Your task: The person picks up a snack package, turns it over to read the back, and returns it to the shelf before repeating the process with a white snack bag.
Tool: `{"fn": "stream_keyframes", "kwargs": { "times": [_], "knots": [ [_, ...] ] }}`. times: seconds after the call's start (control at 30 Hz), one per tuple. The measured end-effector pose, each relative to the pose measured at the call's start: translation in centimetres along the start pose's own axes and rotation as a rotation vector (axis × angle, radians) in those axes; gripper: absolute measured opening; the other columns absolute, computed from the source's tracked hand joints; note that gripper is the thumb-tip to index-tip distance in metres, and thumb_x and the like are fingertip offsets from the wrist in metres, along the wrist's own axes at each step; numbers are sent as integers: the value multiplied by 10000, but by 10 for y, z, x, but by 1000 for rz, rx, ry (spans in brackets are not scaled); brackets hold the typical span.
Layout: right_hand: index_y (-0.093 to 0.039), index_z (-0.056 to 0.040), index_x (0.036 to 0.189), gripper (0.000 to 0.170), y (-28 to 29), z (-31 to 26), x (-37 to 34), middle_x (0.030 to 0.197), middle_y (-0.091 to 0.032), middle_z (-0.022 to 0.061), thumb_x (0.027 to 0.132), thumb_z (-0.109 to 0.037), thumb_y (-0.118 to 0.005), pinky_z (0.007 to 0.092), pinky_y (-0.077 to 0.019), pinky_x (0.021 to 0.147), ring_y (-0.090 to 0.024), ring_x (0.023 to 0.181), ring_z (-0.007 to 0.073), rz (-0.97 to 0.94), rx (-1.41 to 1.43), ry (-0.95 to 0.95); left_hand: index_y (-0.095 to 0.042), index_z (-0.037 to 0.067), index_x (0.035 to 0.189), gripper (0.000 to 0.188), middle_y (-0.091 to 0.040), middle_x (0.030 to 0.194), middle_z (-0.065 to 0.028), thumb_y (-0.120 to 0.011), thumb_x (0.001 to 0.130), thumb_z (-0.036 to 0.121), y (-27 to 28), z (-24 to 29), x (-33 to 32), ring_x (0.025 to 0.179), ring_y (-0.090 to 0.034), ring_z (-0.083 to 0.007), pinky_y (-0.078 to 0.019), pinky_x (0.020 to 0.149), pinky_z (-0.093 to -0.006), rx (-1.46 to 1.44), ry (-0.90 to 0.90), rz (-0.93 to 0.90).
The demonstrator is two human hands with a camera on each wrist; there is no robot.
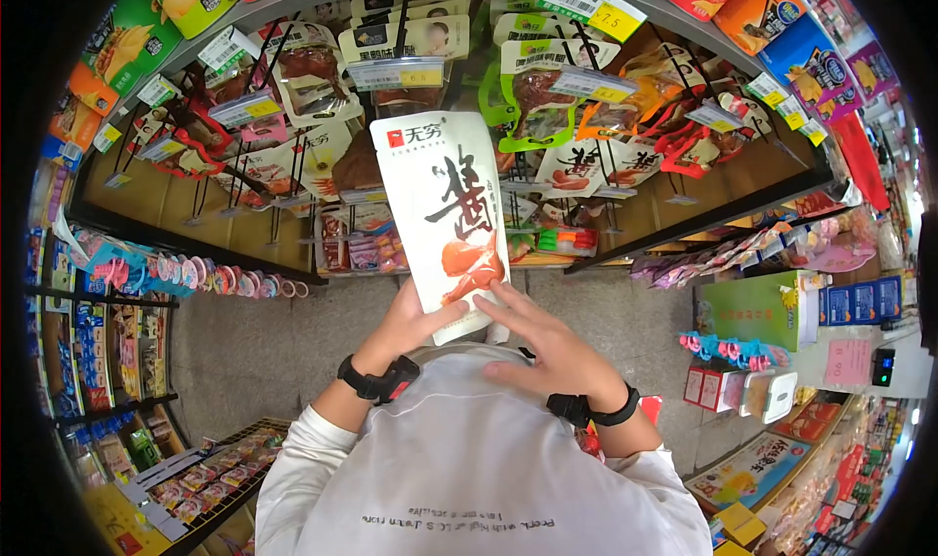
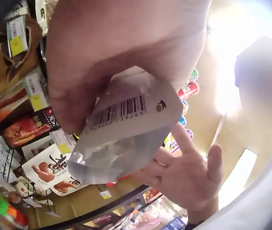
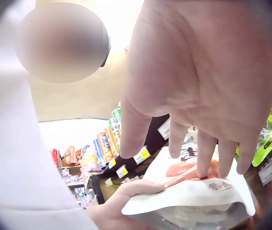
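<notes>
A white snack pouch (image 1: 430, 190) with large dark lettering and a picture of brown meat is held upright in front of the body. My left hand (image 1: 405, 321) grips its lower left edge, thumb across the front. In the left wrist view, the pouch's base (image 2: 126, 112) with a barcode faces the camera, and the left fingers (image 2: 71, 103) wrap behind it. My right hand (image 1: 557, 353) is spread at the lower right of the pouch. Its straight fingers (image 3: 205, 155) reach over the printed front, fingertips right at the meat picture in the right wrist view.
Ahead is a shelf rack with hanging meat pouches (image 1: 537, 92) and price tags (image 1: 591, 9). Chip packets line its top. Hair accessories (image 1: 234, 278) hang at left. A green box (image 1: 752, 312) stands on the right-hand counter, and a low display (image 1: 210, 483) is at lower left.
</notes>
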State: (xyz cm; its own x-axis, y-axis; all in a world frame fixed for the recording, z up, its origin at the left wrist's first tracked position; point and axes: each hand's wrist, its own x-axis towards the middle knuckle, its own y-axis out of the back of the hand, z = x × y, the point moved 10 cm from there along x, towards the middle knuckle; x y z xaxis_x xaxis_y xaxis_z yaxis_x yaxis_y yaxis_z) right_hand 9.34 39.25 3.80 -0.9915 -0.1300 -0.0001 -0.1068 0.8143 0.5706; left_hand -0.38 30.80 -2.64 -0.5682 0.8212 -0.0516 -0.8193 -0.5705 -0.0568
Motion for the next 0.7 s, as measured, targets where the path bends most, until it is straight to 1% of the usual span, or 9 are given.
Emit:
{"fn": "stream_keyframes", "kwargs": {
  "times": [0.07, 0.2, 0.33, 0.4, 0.43, 0.5, 0.6, 0.63, 0.7],
  "knots": [
    [-390, -98, 1395, 725, 8, 6, 3, 1393, -360, 290, 772, -258, -725, 403, -301, 1074, -322, 1338, 365, 27, 127, 27, -446, -24, 1288, 518, -557, 1229, -97, -641, 816, 64, 13, -18, -5, 1107, -526, -168, -414, 946, -309, -89, 58, 88],
    [-364, -30, 1389, 752, 24, 28, 4, 1373, -405, 266, 772, -241, -737, 391, -299, 1076, -347, 1335, 320, 139, 151, -20, -431, -30, 1290, 529, -556, 1220, -101, -641, 809, 38, 13, -29, -15, 1078, -546, -171, -441, 915, -306, -280, 164, 68],
    [-191, 9, 1440, 890, 21, 67, 2, 1369, -420, 236, 780, -211, -746, 380, -326, 1059, -378, 1314, 286, 253, 291, -163, -429, -29, 1292, 534, -554, 1220, -104, -640, 806, 40, 10, -28, -20, 1077, -547, -171, -447, 906, -303, -322, 198, 3],
    [-231, -7, 1424, 826, 17, 74, 4, 1298, -499, 190, 787, -143, -739, 363, -399, 997, -492, 1203, 245, 264, 510, -149, -431, -32, 1290, 521, -560, 1209, -106, -632, 820, 69, 10, -28, -21, 1068, -552, -168, -451, 893, -297, -369, 152, -30],
    [-231, -7, 1424, 826, 17, 76, 4, 1298, -499, 190, 787, -143, -739, 363, -399, 997, -492, 1203, 245, 264, 510, -148, -431, -32, 1290, 521, -560, 1209, -106, -632, 820, 69, 9, -24, -20, 1068, -552, -168, -451, 893, -297, -369, 152, -30],
    [-328, -12, 1360, 650, 1, 93, 1, 1211, -567, 138, 819, -54, -685, 319, -465, 909, -573, 1061, 175, 173, 823, -303, -489, -39, 1237, 433, -601, 1138, -94, -610, 848, 109, 10, -13, -16, 1000, -582, -147, -470, 841, -277, -328, 126, 19],
    [-389, -13, 1287, 501, 6, 98, -1, 1107, -620, 111, 845, 8, -623, 279, -489, 844, -607, 972, 136, 263, 879, -269, -560, -44, 1152, 324, -640, 1044, -73, -581, 891, 146, 22, -29, -13, 909, -607, -117, -484, 783, -255, -225, 215, 83],
    [-389, -13, 1287, 501, 7, 100, -1, 1107, -620, 111, 845, 8, -623, 279, -489, 844, -607, 972, 136, 264, 879, -271, -589, -50, 1096, 296, -655, 971, -63, -550, 926, 188, 27, -30, -9, 814, -615, -83, -493, 694, -231, -184, 196, 148],
    [-395, -13, 1282, 477, 7, 111, -5, 1058, -636, 112, 853, 24, -599, 272, -488, 828, -612, 950, 130, 289, 908, -341, -601, -44, 1074, 305, -654, 946, -48, -534, 943, 223, 31, -37, -6, 806, -600, -73, -483, 692, -232, -120, 210, 148]
  ]
}}
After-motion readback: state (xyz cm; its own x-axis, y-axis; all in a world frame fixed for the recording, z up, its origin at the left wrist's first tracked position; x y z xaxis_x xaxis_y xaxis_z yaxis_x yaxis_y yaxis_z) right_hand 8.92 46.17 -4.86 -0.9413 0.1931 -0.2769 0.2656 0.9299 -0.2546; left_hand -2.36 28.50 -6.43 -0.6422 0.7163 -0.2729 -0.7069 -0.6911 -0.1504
